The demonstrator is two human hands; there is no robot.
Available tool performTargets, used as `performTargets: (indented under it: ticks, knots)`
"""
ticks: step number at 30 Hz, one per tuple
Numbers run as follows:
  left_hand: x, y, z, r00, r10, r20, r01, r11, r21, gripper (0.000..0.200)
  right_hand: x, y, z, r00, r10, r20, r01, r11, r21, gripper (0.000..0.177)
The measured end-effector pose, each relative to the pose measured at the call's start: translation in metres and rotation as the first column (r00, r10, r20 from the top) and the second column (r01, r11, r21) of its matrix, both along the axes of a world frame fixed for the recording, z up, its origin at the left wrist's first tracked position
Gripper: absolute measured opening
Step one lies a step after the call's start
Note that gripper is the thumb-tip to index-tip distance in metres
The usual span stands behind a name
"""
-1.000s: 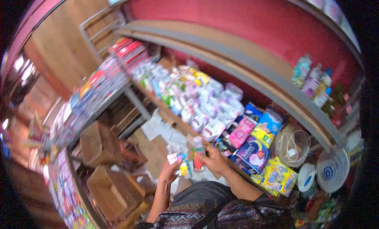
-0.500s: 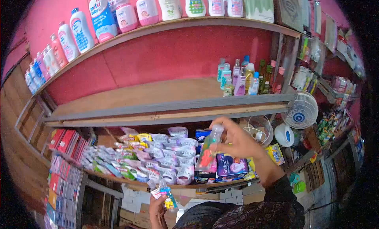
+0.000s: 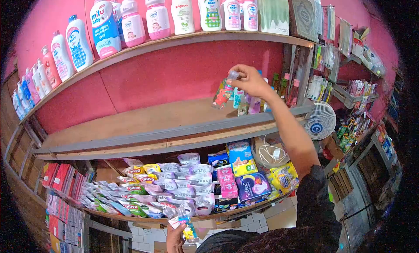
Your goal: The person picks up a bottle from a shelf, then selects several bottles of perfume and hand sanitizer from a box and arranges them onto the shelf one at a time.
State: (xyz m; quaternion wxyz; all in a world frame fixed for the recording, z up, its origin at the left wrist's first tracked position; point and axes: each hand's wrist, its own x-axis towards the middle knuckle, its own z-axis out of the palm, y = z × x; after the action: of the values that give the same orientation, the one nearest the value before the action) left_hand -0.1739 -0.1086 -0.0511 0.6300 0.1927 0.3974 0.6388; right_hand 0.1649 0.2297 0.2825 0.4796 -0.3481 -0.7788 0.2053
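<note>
My right hand (image 3: 249, 82) pinches a clear bottle with a red and green print (image 3: 223, 94) near its cap. The bottle hangs slightly tilted over the wooden middle shelf (image 3: 174, 115), left of a cluster of small bottles that my hand and arm partly cover; a purple bottle (image 3: 255, 105) is among them. Low at the front, my left hand (image 3: 176, 236) is closed around a clear bottle with a blue and yellow print (image 3: 189, 230). A second small bottle with a white label (image 3: 174, 221) is in the same hand.
Baby powder and lotion bottles (image 3: 104, 30) line the upper shelf. Below lie packed pouches (image 3: 174, 183) and a purple Softex pack (image 3: 253, 186). A white fan (image 3: 321, 120) and a coiled white cable (image 3: 273, 152) are at the right.
My right hand has lifted the red-printed bottle from in front of the lower packs up over the middle shelf. My left hand still holds its bottles low; the view has shifted slightly.
</note>
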Motion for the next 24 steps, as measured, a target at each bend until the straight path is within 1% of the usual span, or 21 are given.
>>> performTargets:
  ticks: [1, 4, 5, 8, 9, 12, 15, 18, 20, 23, 24]
  knots:
    - [0.003, 0.000, 0.001, 0.998, 0.043, -0.041, -0.043, 0.999, -0.005, 0.053, 0.000, 0.011, -0.003, 0.999, -0.014, 0.036, 0.014, 1.000, 0.010, 0.028]
    - [-0.002, 0.002, -0.019, 0.990, 0.027, -0.139, -0.026, 1.000, 0.009, 0.054, -0.005, 0.023, -0.009, 0.945, -0.194, 0.262, 0.181, 0.981, 0.071, 0.028]
    - [-0.003, 0.001, -0.021, 0.991, 0.015, -0.136, -0.017, 1.000, -0.012, 0.057, -0.007, 0.025, -0.011, 0.938, -0.235, 0.255, 0.230, 0.972, 0.050, 0.035]
    - [-0.002, 0.000, -0.024, 0.993, 0.063, -0.101, -0.064, 0.998, -0.001, 0.055, -0.008, 0.036, -0.022, 0.874, -0.333, 0.353, 0.271, 0.939, 0.213, 0.036]
    - [-0.002, 0.000, -0.025, 0.992, 0.059, -0.108, -0.059, 0.998, 0.003, 0.055, -0.010, 0.036, -0.023, 0.875, -0.333, 0.353, 0.287, 0.942, 0.176, 0.035]
    - [0.002, 0.000, -0.024, 0.991, 0.069, -0.111, -0.070, 0.998, -0.009, 0.056, -0.008, 0.044, -0.028, 0.799, -0.397, 0.452, 0.314, 0.916, 0.250, 0.035]
    - [0.012, -0.002, -0.012, 0.990, 0.092, -0.103, -0.096, 0.995, -0.037, 0.056, -0.007, 0.038, -0.026, 0.821, -0.315, 0.475, 0.310, 0.946, 0.092, 0.034]
    - [0.014, 0.000, -0.016, 0.991, 0.075, -0.111, -0.078, 0.997, -0.020, 0.057, -0.005, 0.038, -0.033, 0.829, -0.348, 0.438, 0.336, 0.936, 0.106, 0.036]
    - [0.015, -0.001, -0.023, 0.992, 0.075, -0.098, -0.076, 0.997, -0.004, 0.058, -0.004, 0.041, -0.035, 0.821, -0.346, 0.454, 0.344, 0.935, 0.089, 0.038]
    - [0.020, -0.002, -0.020, 0.994, 0.085, -0.072, -0.087, 0.996, -0.025, 0.062, 0.000, 0.047, -0.038, 0.819, -0.334, 0.466, 0.339, 0.938, 0.076, 0.039]
    - [0.022, -0.002, -0.019, 0.990, 0.099, -0.096, -0.103, 0.994, -0.033, 0.063, 0.000, 0.049, -0.040, 0.821, -0.328, 0.468, 0.333, 0.940, 0.074, 0.039]
